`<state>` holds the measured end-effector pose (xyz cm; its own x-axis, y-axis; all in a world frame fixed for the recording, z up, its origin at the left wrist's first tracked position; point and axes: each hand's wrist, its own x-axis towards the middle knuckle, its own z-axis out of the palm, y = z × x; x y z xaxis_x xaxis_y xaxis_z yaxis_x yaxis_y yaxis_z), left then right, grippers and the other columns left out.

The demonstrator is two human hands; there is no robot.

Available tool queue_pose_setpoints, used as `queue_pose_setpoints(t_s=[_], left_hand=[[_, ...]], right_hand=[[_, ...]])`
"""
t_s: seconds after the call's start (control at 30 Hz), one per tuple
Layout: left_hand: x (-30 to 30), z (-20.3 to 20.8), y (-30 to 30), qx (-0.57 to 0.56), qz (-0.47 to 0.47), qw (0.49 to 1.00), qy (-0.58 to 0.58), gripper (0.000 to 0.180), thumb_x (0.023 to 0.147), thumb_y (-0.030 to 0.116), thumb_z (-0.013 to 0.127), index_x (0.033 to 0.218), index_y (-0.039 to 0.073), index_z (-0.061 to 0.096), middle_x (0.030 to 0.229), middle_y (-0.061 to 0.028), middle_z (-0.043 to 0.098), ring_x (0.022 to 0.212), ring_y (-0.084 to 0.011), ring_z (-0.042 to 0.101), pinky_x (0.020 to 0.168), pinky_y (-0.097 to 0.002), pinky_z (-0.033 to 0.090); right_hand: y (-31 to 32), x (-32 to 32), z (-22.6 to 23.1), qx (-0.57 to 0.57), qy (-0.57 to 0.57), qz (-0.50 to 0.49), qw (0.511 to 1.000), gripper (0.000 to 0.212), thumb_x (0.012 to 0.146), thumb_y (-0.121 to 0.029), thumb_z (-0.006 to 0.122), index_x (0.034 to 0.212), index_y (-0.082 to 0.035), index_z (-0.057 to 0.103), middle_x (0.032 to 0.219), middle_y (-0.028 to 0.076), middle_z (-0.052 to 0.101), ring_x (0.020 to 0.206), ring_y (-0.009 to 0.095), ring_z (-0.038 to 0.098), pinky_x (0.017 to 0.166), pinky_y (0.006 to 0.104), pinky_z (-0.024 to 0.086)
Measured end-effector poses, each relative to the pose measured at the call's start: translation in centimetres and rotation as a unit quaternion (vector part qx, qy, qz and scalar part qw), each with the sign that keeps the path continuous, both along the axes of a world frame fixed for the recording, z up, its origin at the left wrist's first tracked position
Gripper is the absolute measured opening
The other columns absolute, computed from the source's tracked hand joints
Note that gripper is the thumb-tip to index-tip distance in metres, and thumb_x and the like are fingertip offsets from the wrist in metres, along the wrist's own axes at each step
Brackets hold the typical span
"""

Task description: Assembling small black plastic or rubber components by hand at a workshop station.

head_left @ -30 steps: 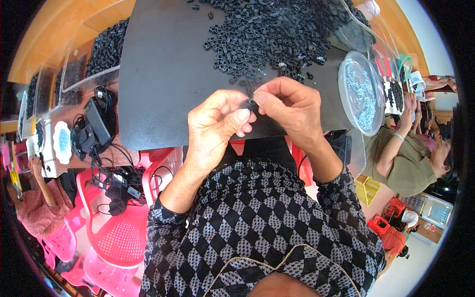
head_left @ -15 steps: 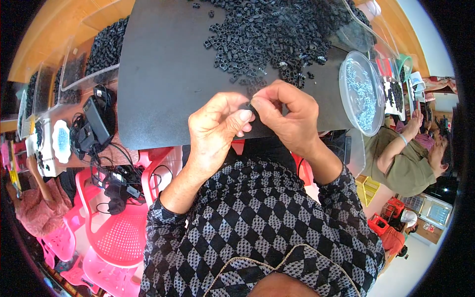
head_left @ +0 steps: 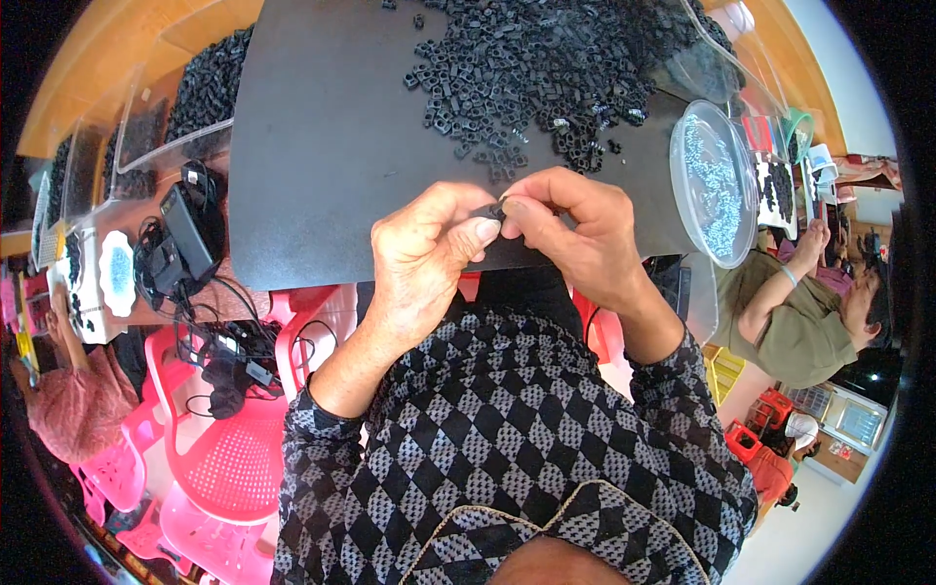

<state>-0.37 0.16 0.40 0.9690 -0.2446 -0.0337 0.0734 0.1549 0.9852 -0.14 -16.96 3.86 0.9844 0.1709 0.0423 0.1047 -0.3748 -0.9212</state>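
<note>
Left hand has the small black plastic part pinched, thumb over fingers, just past the black tabletop's near edge. Right hand: thumb and forefinger closed at the part's end (can't tell if they hold something tinier). I'd anchor with the left, do fine moves with the right, and work over the tabletop: drops stay findable.

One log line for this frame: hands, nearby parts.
left hand: holds small black part | right hand: pinching same part | ahead: heap of black pieces | right: clear round tray, shiny bits
</note>
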Motion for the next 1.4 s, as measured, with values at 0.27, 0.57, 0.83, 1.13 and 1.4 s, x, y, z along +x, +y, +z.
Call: queue_pose_setpoints(t_s=[0.27, 0.57, 0.83, 1.13, 1.4], left_hand=[[0.0, -0.5, 0.2, 0.037, 0.016, 0.999, -0.025, 0.018, 0.086, 0.008, 0.069, 0.1, -0.001, 0.064, 0.081, 0.0001, 0.065, 0.065, -0.0048, 0.055, 0.058, -0.0178, 0.045], [0.1, -0.5, 0.6, 0.059, 0.002, 0.996, -0.06, 0.017, 0.085, 0.006, 0.068, 0.1, -0.001, 0.065, 0.08, 0.0005, 0.064, 0.068, -0.0053, 0.056, 0.061, -0.0187, 0.047], [0.3, -0.3, 0.9, 0.106, 0.009, 0.984, -0.145, 0.015, 0.083, 0.004, 0.069, 0.098, -0.001, 0.067, 0.08, -0.0013, 0.064, 0.068, -0.007, 0.058, 0.06, -0.0205, 0.048], [0.4, -0.6, 1.0, 0.127, -0.003, 0.982, -0.142, 0.015, 0.078, -0.001, 0.068, 0.092, 0.0, 0.064, 0.08, -0.0116, 0.064, 0.071, -0.0244, 0.064, 0.064, -0.0321, 0.049], [0.5, -1.1, 0.9, 0.128, 0.029, 0.97, -0.206, 0.016, 0.078, -0.001, 0.072, 0.093, -0.001, 0.069, 0.076, -0.0019, 0.064, 0.065, -0.0072, 0.057, 0.057, -0.0213, 0.046]], right_hand=[[0.3, 0.2, -0.3, -0.062, -0.108, 0.022, 0.992, 0.008, 0.082, -0.006, 0.066, 0.085, 0.001, 0.063, 0.072, 0.012, 0.061, 0.06, 0.021, 0.061, 0.053, 0.0315, 0.046], [0.2, 0.2, -0.2, -0.04, -0.071, 0.021, 0.996, 0.005, 0.082, -0.003, 0.065, 0.084, 0.001, 0.064, 0.069, 0.007, 0.061, 0.058, 0.011, 0.055, 0.051, 0.0272, 0.043], [-0.1, 0.1, 0.3, -0.052, -0.029, 0.038, 0.997, 0.006, 0.082, -0.003, 0.066, 0.085, 0.002, 0.065, 0.072, 0.006, 0.063, 0.063, 0.009, 0.057, 0.055, 0.0247, 0.045], [-0.2, 0.4, -0.2, -0.106, -0.074, 0.056, 0.99, 0.009, 0.082, -0.002, 0.066, 0.089, 0.002, 0.066, 0.078, 0.006, 0.064, 0.067, 0.011, 0.059, 0.058, 0.0241, 0.045], [-0.4, 0.9, -0.1, -0.149, -0.124, 0.117, 0.974, 0.01, 0.083, -0.004, 0.065, 0.091, 0.003, 0.065, 0.075, 0.01, 0.062, 0.066, 0.02, 0.06, 0.058, 0.0299, 0.045]])
